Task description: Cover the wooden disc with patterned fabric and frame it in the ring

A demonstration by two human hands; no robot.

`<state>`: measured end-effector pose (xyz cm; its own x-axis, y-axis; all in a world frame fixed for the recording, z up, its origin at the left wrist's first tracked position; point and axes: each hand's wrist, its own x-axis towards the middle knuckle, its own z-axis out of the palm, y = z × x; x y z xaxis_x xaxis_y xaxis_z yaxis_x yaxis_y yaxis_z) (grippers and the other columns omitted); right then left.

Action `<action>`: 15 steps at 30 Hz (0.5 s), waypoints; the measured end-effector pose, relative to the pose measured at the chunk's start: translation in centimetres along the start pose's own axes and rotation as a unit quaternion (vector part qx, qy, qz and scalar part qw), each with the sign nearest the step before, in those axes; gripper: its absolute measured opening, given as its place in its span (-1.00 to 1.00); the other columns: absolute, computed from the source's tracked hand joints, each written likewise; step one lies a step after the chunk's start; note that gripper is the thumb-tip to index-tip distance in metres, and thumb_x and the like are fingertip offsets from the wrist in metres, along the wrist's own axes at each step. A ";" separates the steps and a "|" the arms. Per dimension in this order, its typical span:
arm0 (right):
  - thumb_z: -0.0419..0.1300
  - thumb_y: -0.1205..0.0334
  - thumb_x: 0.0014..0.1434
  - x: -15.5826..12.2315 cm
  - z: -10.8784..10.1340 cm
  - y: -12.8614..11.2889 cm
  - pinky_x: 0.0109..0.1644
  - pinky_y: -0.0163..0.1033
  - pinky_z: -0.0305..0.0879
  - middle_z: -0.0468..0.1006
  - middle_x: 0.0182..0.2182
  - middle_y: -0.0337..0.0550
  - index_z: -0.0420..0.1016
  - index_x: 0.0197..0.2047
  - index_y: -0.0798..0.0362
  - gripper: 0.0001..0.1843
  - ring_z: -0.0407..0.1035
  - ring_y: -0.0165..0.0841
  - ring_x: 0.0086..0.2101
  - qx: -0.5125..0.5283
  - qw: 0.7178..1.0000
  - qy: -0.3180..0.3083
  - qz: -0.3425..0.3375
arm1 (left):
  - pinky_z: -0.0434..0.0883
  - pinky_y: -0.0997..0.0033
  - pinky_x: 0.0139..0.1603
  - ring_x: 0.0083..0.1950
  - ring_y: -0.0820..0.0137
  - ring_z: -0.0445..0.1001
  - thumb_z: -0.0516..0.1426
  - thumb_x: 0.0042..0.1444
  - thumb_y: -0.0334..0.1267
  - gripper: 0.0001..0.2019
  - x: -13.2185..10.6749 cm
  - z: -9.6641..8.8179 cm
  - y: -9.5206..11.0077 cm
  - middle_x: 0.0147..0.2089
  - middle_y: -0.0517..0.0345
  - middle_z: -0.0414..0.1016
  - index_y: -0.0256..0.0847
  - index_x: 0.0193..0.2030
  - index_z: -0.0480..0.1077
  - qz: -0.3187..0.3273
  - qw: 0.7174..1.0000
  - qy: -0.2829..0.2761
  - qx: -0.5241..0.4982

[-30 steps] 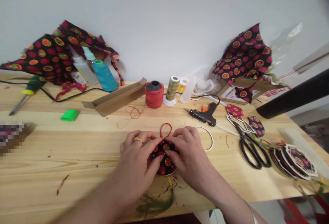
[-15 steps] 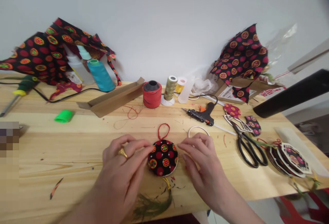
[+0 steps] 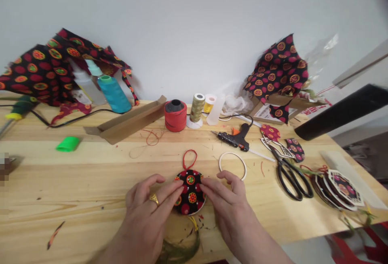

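A round fabric-covered pendant (image 3: 192, 198), black with red dots and bright flowers, lies on the table before me. From its top comes a red cord loop (image 3: 184, 162); yellow strands and a dark green tassel (image 3: 181, 252) trail from its bottom. My left hand (image 3: 148, 211), with a gold ring on one finger, presses its fingertips on the pendant's left side. On the opposite edge rest the closed-together fingers of my right hand (image 3: 235, 207). Both thumbs are mostly hidden. Just beyond my right hand lies a thin white ring (image 3: 220, 162).
A black glue gun (image 3: 236, 138), black scissors (image 3: 291, 179) and a stack of finished-looking ornaments (image 3: 339, 191) lie rightward. Thread spools, including a red one (image 3: 176, 118), stand near the wall. A cardboard tray (image 3: 127, 122) and green cap (image 3: 68, 143) lie leftward.
Both hands have moved inward, their fingertips now over the pendant's upper edges. The white ring shows more fully beyond my right hand. The whole view has shifted slightly.
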<state>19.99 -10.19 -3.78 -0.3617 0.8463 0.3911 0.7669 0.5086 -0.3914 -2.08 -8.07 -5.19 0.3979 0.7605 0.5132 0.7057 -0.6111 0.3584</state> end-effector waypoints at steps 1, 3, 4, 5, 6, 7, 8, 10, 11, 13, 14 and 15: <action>-0.02 0.62 0.14 -0.1 0.0 0.0 0.09 0.01 0.31 0.45 0.09 -0.05 0.36 0.15 0.08 -0.45 0.14 -0.13 0.08 -0.006 1.000 -0.001 0.000 | 0.19 0.10 -0.01 0.01 0.11 0.31 0.00 -0.01 -0.55 -0.50 0.0 -0.1 0.1 0.01 0.20 0.60 -0.10 0.03 0.46 0.006 1.000 0.001 -0.003; 0.00 0.63 0.13 -0.1 0.0 0.0 0.07 0.03 0.31 0.46 0.08 -0.05 0.36 0.16 0.09 -0.43 0.14 -0.13 0.07 -0.019 1.000 0.000 -0.005 | 0.19 0.10 -0.02 0.00 0.12 0.31 -0.01 -0.02 -0.58 -0.50 0.2 -0.3 0.2 0.01 0.19 0.60 -0.12 0.03 0.45 0.014 1.000 0.000 0.000; 0.00 0.63 0.13 -0.1 -0.1 0.0 0.06 0.03 0.31 0.46 0.08 -0.06 0.36 0.16 0.09 -0.44 0.14 -0.12 0.06 -0.025 1.000 0.002 -0.008 | 0.19 0.09 -0.02 0.00 0.12 0.32 -0.01 -0.03 -0.59 -0.49 0.2 -0.4 0.3 0.01 0.18 0.60 -0.12 0.02 0.45 0.017 1.000 -0.003 0.006; 0.00 0.63 0.14 -0.1 -0.1 0.0 0.05 0.04 0.30 0.47 0.07 -0.06 0.37 0.16 0.09 -0.45 0.14 -0.12 0.06 -0.027 1.000 0.004 -0.010 | 0.19 0.08 -0.03 -0.01 0.11 0.32 -0.01 -0.03 -0.60 -0.49 0.3 -0.5 0.4 0.01 0.18 0.60 -0.12 0.02 0.45 0.021 1.000 -0.009 0.013; 0.01 0.63 0.14 -0.1 -0.2 0.0 0.05 0.05 0.29 0.47 0.07 -0.07 0.37 0.15 0.10 -0.46 0.14 -0.11 0.05 -0.028 1.000 0.003 -0.012 | 0.19 0.06 -0.03 -0.01 0.10 0.33 -0.02 -0.04 -0.61 -0.48 0.3 -0.6 0.4 0.01 0.18 0.60 -0.12 0.02 0.45 0.022 0.999 -0.015 0.022; 0.01 0.62 0.14 0.0 -0.2 0.0 0.04 0.06 0.29 0.48 0.07 -0.08 0.38 0.15 0.11 -0.47 0.13 -0.11 0.04 -0.027 1.000 0.002 -0.012 | 0.18 0.05 -0.02 0.00 0.09 0.33 -0.02 -0.05 -0.61 -0.46 0.3 -0.7 0.5 0.02 0.19 0.59 -0.12 0.03 0.45 0.023 0.999 -0.024 0.031; 0.01 0.62 0.14 0.0 -0.3 0.0 0.03 0.06 0.29 0.48 0.07 -0.08 0.39 0.14 0.11 -0.48 0.13 -0.10 0.03 -0.025 1.000 0.004 -0.013 | 0.18 0.04 -0.02 0.01 0.09 0.33 -0.02 -0.05 -0.62 -0.45 0.3 -0.8 0.5 0.03 0.19 0.59 -0.11 0.04 0.44 0.025 0.998 -0.035 0.037; 0.01 0.62 0.14 -0.1 -0.4 0.0 0.00 0.05 0.30 0.50 0.05 -0.09 0.40 0.12 0.12 -0.49 0.13 -0.10 0.02 -0.024 1.000 0.012 -0.017 | 0.18 0.03 0.00 0.02 0.08 0.34 -0.02 -0.06 -0.63 -0.44 0.2 -0.7 0.6 0.04 0.20 0.58 -0.10 0.04 0.44 0.016 0.998 -0.042 0.037; 0.01 0.62 0.14 -0.1 -0.4 0.0 -0.01 0.06 0.30 0.50 0.05 -0.09 0.40 0.11 0.13 -0.50 0.13 -0.09 0.02 -0.024 0.999 0.015 -0.021 | 0.17 0.02 0.01 0.02 0.08 0.34 -0.02 -0.05 -0.62 -0.45 0.2 -0.7 0.6 0.04 0.20 0.58 -0.09 0.04 0.44 0.010 0.999 -0.039 0.032; 0.00 0.62 0.14 0.0 -0.4 0.0 -0.01 0.07 0.30 0.50 0.05 -0.08 0.39 0.11 0.13 -0.50 0.13 -0.09 0.02 -0.019 0.999 0.019 -0.025 | 0.17 0.00 0.01 0.02 0.07 0.33 -0.03 -0.03 -0.61 -0.46 0.1 -0.4 0.5 0.03 0.21 0.59 -0.07 0.03 0.44 0.003 0.999 -0.028 0.021; 0.00 0.62 0.15 0.2 -0.5 0.0 0.00 0.07 0.31 0.49 0.06 -0.08 0.38 0.13 0.13 -0.49 0.12 -0.09 0.03 -0.010 1.000 0.016 -0.021 | 0.18 0.01 0.00 0.02 0.07 0.33 -0.03 -0.02 -0.61 -0.46 0.1 -0.3 0.4 0.03 0.22 0.58 -0.06 0.04 0.43 0.004 1.000 -0.025 0.017; -0.01 0.62 0.15 0.4 -0.6 0.0 0.02 0.07 0.31 0.47 0.07 -0.07 0.36 0.14 0.11 -0.48 0.12 -0.10 0.04 0.004 1.000 0.014 -0.014 | 0.19 0.02 0.00 0.02 0.08 0.32 -0.04 -0.01 -0.61 -0.45 0.1 -0.3 0.3 0.04 0.22 0.57 -0.05 0.06 0.41 0.004 1.000 -0.026 0.012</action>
<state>20.12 -10.00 -3.16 -0.3675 0.8267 0.4260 0.7524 0.5335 -0.3864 -2.04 -8.28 -4.79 0.4325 0.7664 0.4750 0.7166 -0.6119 0.3348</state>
